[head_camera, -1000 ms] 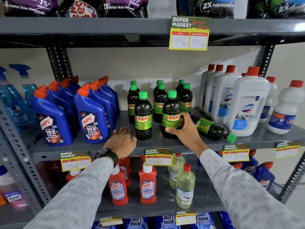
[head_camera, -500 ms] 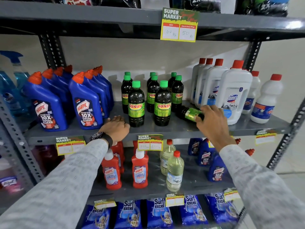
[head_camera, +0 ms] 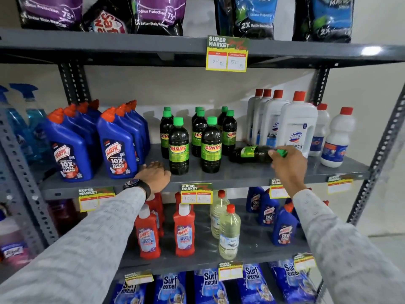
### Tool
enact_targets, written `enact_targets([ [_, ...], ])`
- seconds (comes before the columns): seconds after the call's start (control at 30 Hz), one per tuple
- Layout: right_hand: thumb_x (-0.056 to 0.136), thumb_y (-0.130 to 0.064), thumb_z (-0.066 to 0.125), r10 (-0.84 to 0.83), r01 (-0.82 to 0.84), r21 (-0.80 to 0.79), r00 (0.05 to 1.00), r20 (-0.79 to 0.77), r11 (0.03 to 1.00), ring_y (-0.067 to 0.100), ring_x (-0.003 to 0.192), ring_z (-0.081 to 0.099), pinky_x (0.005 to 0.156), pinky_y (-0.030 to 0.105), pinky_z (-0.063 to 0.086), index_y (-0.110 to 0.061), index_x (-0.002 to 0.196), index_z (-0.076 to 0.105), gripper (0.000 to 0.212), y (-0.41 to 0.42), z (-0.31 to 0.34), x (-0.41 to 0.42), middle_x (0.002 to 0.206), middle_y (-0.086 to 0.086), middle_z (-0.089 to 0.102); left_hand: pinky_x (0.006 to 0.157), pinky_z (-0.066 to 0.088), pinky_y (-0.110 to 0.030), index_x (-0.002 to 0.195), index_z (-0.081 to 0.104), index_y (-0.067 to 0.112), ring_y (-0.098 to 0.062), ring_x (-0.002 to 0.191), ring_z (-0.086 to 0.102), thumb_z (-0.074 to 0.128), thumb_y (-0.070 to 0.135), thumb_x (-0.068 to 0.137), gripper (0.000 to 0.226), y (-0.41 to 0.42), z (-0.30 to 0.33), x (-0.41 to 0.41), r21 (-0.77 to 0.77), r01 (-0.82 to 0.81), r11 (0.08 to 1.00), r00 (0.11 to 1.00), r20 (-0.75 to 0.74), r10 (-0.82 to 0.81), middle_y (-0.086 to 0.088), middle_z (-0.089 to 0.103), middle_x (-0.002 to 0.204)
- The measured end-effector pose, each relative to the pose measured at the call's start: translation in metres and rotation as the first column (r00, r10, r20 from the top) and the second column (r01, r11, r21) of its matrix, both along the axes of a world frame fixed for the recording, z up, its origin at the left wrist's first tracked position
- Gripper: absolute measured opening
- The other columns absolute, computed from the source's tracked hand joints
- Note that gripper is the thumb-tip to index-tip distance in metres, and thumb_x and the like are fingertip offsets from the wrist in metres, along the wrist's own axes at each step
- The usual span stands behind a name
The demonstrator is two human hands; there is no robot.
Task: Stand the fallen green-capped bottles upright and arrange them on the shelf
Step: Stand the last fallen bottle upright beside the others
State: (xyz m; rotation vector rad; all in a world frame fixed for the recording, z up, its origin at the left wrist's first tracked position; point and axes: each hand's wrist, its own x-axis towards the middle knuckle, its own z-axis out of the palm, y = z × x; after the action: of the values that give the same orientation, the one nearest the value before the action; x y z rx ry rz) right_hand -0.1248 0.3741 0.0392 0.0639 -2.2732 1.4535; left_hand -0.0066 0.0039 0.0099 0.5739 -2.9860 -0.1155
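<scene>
Several dark green-capped Sunny bottles [head_camera: 178, 148] stand upright in rows at the middle of the grey shelf [head_camera: 241, 176]. One more green-capped bottle [head_camera: 252, 153] lies on its side to their right, cap pointing right. My right hand [head_camera: 289, 165] grips this fallen bottle at its neck, and the green cap shows between the fingers. My left hand [head_camera: 154, 174] rests palm down on the shelf's front edge, just left of the front-left upright bottle, holding nothing.
Blue Harpic bottles [head_camera: 118, 154] crowd the shelf to the left. White red-capped Domex bottles [head_camera: 298, 128] stand right behind the fallen bottle. Price tags [head_camera: 196, 194] hang on the shelf edge. The shelf below holds red Harpic and clear bottles; a shelf [head_camera: 131, 44] runs overhead.
My right hand left the front upright bottle, moved right and took the fallen bottle by the neck. The left hand stayed on the shelf edge.
</scene>
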Motion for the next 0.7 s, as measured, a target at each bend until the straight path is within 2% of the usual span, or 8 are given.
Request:
enact_targets([
  [0.1,0.09,-0.039,0.073,0.026,-0.011,0.125,0.993,-0.116,0.992,0.029,0.091,0.071,0.081,0.033,0.058,-0.021,0.114,0.074,0.03,-0.006,0.051,0.008,0.099,0.006,0.076,0.123,0.02,-0.056,0.149,0.039,0.002,-0.032,0.154,0.024,0.01,0.043,0.092,0.076,-0.005,-0.002,-0.003,-0.02,0.007,1.0,1.0,0.017,-0.006,-0.02,0.028,0.165],
  [0.2,0.092,-0.036,0.073,0.083,-0.011,0.282,0.966,-0.245,0.959,0.033,0.095,0.07,0.093,0.045,0.056,-0.012,0.115,0.075,0.033,-0.016,0.092,0.011,0.104,0.012,0.076,0.122,0.02,-0.057,0.149,0.039,0.002,-0.034,0.154,0.023,0.008,0.046,0.09,0.08,-0.008,-0.011,-0.003,-0.018,0.009,1.0,1.0,0.017,-0.008,-0.022,0.028,0.165],
  [0.27,0.093,-0.036,0.073,0.121,-0.003,0.388,0.952,-0.281,0.922,0.037,0.097,0.068,0.094,0.045,0.054,-0.009,0.107,0.075,0.031,-0.03,0.115,0.001,0.101,0.014,0.076,0.122,0.021,-0.059,0.147,0.041,0.001,-0.036,0.154,0.023,0.007,0.047,0.087,0.083,-0.011,-0.014,-0.006,-0.027,0.019,0.999,1.0,0.006,-0.019,-0.023,0.029,0.164],
  [0.33,0.092,-0.038,0.073,0.169,-0.021,0.494,0.951,-0.258,0.869,0.039,0.099,0.068,0.092,0.044,0.054,-0.01,0.099,0.075,0.029,-0.044,0.129,-0.01,0.1,0.014,0.076,0.124,0.019,-0.056,0.152,0.035,0.002,-0.032,0.155,0.022,0.011,0.047,0.092,0.078,-0.011,-0.014,-0.008,-0.003,0.002,1.0,1.0,-0.012,-0.002,-0.02,0.027,0.166],
  [0.43,0.09,-0.039,0.075,0.22,-0.065,0.593,0.956,-0.193,0.803,0.042,0.105,0.067,0.093,0.046,0.054,-0.01,0.105,0.077,0.033,-0.063,0.132,-0.025,0.11,0.015,0.074,0.125,0.015,-0.051,0.157,0.025,0.004,-0.028,0.156,0.019,0.017,0.043,0.099,0.07,-0.012,-0.015,-0.011,-0.001,0.011,1.0,1.0,-0.028,-0.011,-0.016,0.022,0.169],
  [0.63,0.091,-0.022,0.073,0.299,-0.129,0.673,0.943,-0.143,0.728,0.036,0.098,0.072,0.095,0.044,0.056,-0.01,0.115,0.078,0.027,-0.084,0.114,-0.04,0.11,0.014,0.079,0.124,0.018,-0.053,0.157,0.026,0.003,-0.03,0.155,0.023,0.016,0.041,0.1,0.069,-0.014,-0.018,-0.012,-0.066,0.027,0.997,1.0,-0.012,-0.028,-0.018,0.024,0.168],
  [0.7,0.09,-0.019,0.071,0.295,-0.129,0.668,0.945,-0.141,0.733,0.037,0.098,0.072,0.096,0.046,0.057,-0.011,0.116,0.078,0.028,-0.086,0.111,-0.045,0.111,0.014,0.079,0.125,0.018,-0.052,0.157,0.026,0.003,-0.03,0.156,0.022,0.015,0.041,0.1,0.07,-0.013,-0.019,-0.012,-0.086,0.03,0.996,1.0,-0.005,-0.03,-0.017,0.023,0.168],
])
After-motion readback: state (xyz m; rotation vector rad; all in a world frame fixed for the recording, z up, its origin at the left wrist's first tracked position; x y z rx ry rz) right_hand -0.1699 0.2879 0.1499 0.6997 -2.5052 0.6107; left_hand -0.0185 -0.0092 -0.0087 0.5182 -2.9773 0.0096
